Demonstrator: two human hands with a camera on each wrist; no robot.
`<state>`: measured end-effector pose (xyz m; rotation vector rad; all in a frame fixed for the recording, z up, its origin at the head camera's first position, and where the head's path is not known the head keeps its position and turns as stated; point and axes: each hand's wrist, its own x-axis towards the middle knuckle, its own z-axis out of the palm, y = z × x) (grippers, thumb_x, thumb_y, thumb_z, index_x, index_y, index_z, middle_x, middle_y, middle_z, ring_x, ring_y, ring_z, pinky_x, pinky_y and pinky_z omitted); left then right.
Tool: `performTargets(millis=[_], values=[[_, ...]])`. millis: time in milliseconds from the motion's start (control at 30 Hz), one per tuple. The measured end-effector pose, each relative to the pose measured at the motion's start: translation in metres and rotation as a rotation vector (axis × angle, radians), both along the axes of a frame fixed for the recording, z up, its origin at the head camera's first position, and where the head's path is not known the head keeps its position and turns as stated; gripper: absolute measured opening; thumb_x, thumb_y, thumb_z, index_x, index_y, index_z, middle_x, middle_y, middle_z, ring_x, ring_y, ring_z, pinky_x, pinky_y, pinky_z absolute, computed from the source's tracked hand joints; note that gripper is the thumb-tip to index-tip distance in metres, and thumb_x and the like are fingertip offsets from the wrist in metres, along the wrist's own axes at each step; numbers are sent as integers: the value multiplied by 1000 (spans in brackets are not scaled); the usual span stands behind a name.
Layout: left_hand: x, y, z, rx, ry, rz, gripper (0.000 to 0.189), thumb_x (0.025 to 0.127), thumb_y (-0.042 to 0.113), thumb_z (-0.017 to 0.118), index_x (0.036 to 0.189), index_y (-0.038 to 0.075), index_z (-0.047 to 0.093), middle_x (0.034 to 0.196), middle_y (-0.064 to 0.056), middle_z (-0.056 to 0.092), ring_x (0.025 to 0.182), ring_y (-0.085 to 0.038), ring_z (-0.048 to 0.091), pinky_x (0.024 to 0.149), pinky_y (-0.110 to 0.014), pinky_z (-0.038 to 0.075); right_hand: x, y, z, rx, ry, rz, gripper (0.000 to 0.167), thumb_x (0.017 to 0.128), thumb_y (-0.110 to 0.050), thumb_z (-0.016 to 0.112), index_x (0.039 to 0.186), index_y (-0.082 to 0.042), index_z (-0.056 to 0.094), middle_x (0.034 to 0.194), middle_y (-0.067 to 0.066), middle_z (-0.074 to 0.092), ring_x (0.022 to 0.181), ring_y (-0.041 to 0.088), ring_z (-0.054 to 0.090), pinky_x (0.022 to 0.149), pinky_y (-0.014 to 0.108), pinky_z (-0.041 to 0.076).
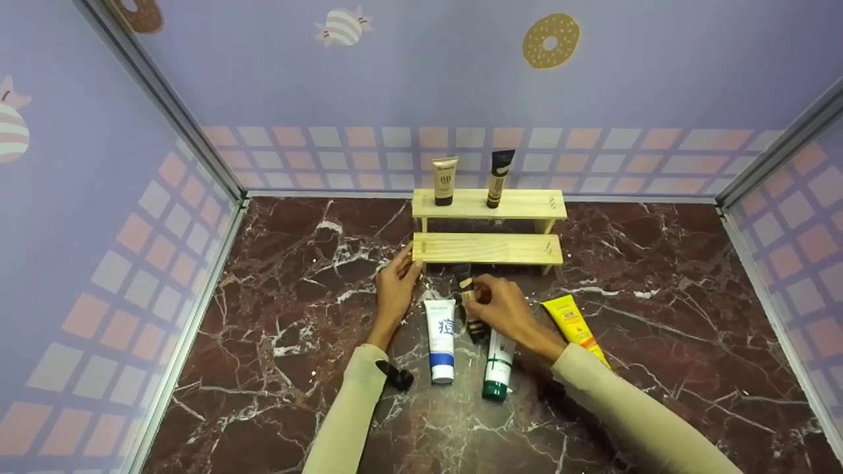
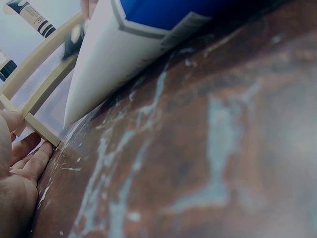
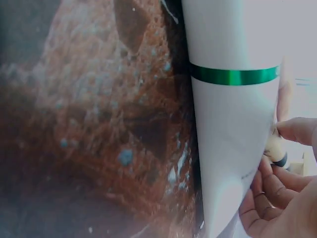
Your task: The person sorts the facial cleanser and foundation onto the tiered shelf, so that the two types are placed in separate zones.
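Observation:
My right hand (image 1: 506, 306) pinches a dark tube with gold markings (image 1: 467, 289), tilted in front of the shelf. My left hand (image 1: 396, 289) rests against the left end of the lower wooden shelf (image 1: 461, 249); in the left wrist view its fingers (image 2: 37, 161) touch the outside of the shelf's leg. Between the hands lies a white tube with a blue band (image 1: 440, 339). Partly under the right hand is a white tube with a green cap (image 1: 498, 368), which hides much of the grip in the right wrist view.
On the higher wooden shelf (image 1: 527, 205) stand a beige BB cream tube (image 1: 444, 181) and a black-and-gold tube (image 1: 499, 181). A yellow tube (image 1: 571, 321) lies beside the right forearm. Patterned walls (image 1: 382, 85) enclose the dark marbled tabletop (image 1: 316, 316).

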<state>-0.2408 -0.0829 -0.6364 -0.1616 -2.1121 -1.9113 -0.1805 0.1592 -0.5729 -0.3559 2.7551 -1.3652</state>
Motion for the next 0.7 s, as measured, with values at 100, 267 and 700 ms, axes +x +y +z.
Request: performTargets(millis=[100,267,700], values=[[0,0,0,-8,-20,-1,48,106,9,76,152,-1,65,140,-25,72,129,-37,72,110,-47,59,0,3,0,-39,67,-8,39,93,-10,86,127,5,74,98,11,79,84,22,75,77,37,68],[2,-2,1,-31,-41,-3,52,107,10,74,155,-3,60,144,-24,69,133,-35,70,112,-46,57,0,9,-1,-85,138,-17,32,93,-9,86,122,2,76,95,6,78,83,18,73,77,34,66],[1,1,3,-12,-10,2,49,106,9,75,152,-3,63,137,-24,73,128,-38,72,110,-48,59,2,21,0,-151,164,-32,34,93,-5,86,124,2,74,101,9,77,90,23,73,83,40,66]])
